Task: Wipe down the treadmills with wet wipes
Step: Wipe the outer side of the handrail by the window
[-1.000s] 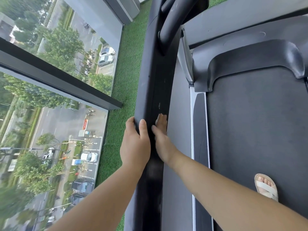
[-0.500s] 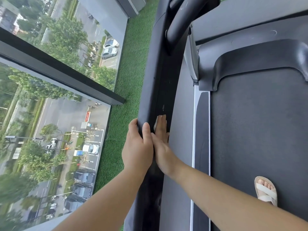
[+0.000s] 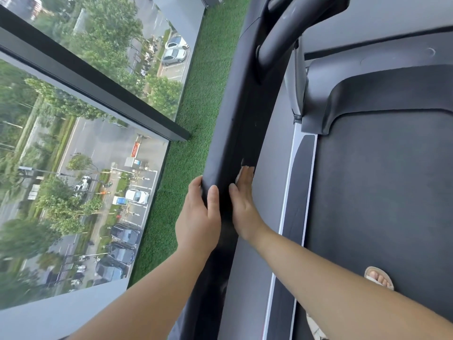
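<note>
Although barely anything's moved over the last second, the pair of hands looks to have slid a touch back along the black padded side rail [image 3: 232, 119], so this reads as one slow wiping stroke, mid-rail, with plenty of treadmill left to do. The left hand [image 3: 198, 217] is wrapped over the rail's outer edge, gripping it. The right hand [image 3: 245, 204] lies flat, fingers straight, pressing the white wet wipe [image 3: 245, 168] against the rail's inner face.

What's hard to see: nearly all of the wipe is under the fingers, and only a ragged white bit pokes out past the fingertips. The left fingertips curl out of sight. The console is cut off up top. One foot in a pale sandal [image 3: 378, 278] shows on the dark treadmill belt [image 3: 380, 192].
</note>
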The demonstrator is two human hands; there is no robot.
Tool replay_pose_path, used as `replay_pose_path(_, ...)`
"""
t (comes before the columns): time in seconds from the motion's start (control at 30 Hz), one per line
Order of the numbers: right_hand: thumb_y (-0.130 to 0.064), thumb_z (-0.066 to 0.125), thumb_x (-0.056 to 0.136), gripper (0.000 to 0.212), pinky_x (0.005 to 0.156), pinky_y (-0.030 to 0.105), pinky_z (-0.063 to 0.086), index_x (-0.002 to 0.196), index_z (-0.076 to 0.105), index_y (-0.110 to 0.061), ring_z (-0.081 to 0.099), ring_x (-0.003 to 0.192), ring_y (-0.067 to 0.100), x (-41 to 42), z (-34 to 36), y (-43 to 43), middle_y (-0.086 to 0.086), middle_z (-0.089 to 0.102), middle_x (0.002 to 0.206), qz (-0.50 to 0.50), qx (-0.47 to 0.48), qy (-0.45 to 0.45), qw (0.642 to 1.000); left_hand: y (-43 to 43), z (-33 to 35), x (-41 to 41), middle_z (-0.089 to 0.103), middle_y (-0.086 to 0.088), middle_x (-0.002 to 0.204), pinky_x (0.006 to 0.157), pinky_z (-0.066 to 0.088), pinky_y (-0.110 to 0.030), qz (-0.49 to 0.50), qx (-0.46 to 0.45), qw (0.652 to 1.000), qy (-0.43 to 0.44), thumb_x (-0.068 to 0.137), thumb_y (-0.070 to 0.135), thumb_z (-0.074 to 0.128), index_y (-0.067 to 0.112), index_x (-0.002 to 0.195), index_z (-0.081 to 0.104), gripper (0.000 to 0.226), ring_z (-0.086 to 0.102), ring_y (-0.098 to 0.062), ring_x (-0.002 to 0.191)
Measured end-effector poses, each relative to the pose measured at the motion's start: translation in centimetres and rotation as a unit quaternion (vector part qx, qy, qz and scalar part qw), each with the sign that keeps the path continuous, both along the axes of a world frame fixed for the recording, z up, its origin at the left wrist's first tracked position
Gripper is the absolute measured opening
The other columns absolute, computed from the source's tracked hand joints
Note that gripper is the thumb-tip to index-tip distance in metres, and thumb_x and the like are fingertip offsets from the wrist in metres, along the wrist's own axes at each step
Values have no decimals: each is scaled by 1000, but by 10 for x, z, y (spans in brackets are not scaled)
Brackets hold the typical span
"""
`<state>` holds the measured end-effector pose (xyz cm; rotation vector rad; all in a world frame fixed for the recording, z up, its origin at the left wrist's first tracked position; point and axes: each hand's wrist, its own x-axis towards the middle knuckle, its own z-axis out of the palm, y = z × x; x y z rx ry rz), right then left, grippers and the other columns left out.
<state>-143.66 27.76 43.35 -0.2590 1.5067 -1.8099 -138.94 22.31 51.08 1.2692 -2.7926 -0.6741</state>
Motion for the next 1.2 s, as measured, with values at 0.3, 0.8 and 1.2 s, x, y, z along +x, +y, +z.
replay_pose_path(0.3, -49, 15, 95, 62, 111, 18, -20, 135, -29, -31, -37, 129, -10, 14, -6, 9, -26, -43, 135, 68, -11, 110, 992, 1, -1, -2, 48, 8, 138, 82, 32, -25, -3, 1, 1000, -5, 83, 56, 21, 26, 142, 33, 68, 44, -10, 125)
replay_pose_path(0.8, -56, 12, 97, 61, 117, 32, -16, 139, -26, -33, -34, 131, -8, 1, -5, -1, -18, -37, 146, 9, -2, 15, 1000, -14, 17, -19, 57, 0, 115, 84, 40, -35, 28, 99, 993, -63, 96, 52, 32, 22, 119, 41, 39, 53, -18, 98)
replay_pose_path(1.2, -68, 10, 86, 72, 119, 37, -10, 138, -28, -34, -34, 132, -7, -12, 3, 3, -22, -38, 143, 17, -18, -5, 1000, -15, 6, -93, 51, 4, 136, 86, 31, -30, -35, 30, 999, 2, 98, 53, 28, 26, 144, 28, 53, 48, -22, 123)
